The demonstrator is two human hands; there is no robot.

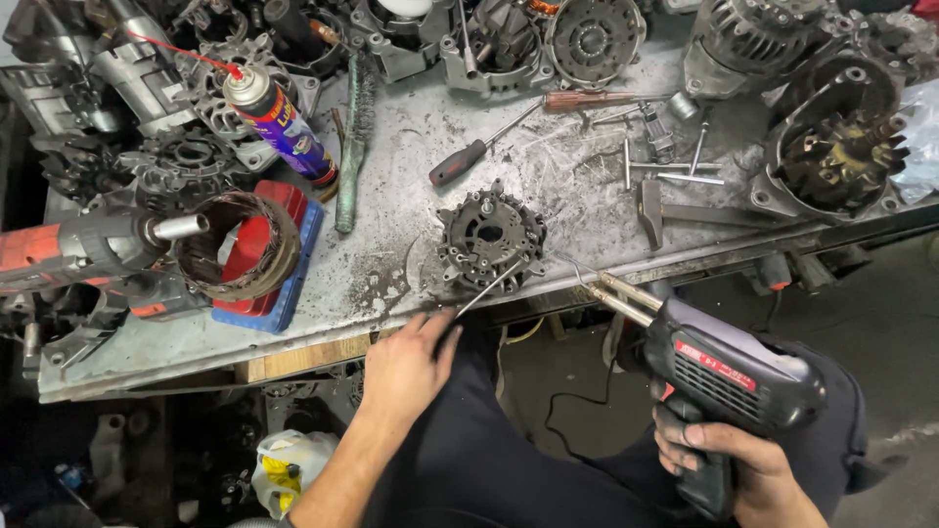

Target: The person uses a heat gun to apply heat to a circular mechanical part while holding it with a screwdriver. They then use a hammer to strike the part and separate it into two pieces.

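Note:
A round dark alternator rectifier plate lies near the front edge of the metal workbench. My left hand rests at the bench edge and grips a screwdriver whose thin shaft reaches up to the plate's lower side. My right hand holds a black pistol-shaped soldering gun by its grip, below the bench edge. Its two metal prongs point up-left toward the plate, stopping a little short of it.
A spray can with a red straw, a red cordless impact tool, a stator ring on a red and blue tray, screwdrivers, a hammer and several alternator housings crowd the bench.

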